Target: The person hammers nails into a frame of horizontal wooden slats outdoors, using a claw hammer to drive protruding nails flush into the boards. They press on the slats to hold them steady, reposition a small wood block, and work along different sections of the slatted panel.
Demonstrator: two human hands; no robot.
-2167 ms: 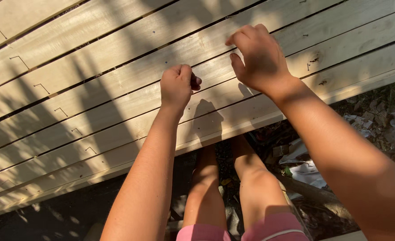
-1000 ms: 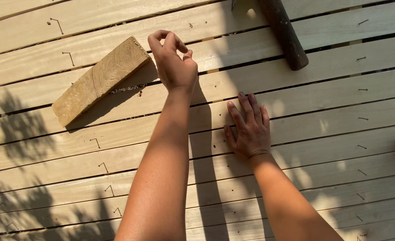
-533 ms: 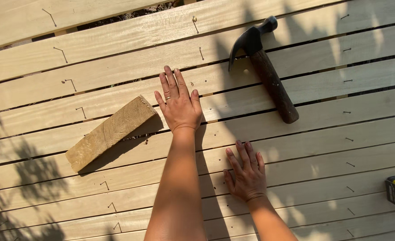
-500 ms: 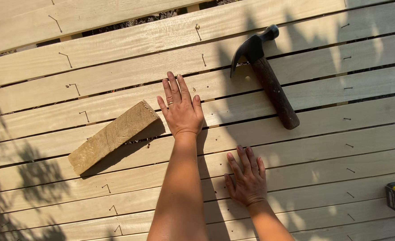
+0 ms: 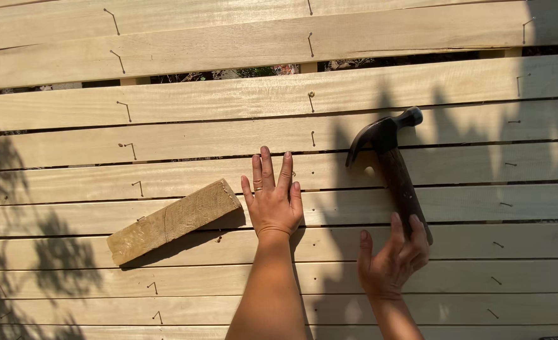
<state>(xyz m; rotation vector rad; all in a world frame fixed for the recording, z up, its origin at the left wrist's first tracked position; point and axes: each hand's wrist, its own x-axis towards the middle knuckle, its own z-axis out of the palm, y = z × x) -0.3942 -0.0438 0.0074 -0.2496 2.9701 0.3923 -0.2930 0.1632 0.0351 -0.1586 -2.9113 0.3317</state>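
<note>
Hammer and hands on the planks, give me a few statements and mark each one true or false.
1. The right hand has its fingers at the end of the hammer handle. True.
2. The left hand grips the wooden block. False: it lies flat on the planks beside the block, fingers spread.
3. The hammer stands upright on its head. False: it lies flat on the planks, head pointing away from the person.
4. Small nails stick up from several planks. True.
5. The wooden block lies to the left of the left hand. True.

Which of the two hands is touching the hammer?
The right hand: its fingers reach the hammer handle's end. The left hand lies flat on the boards instead.
</note>
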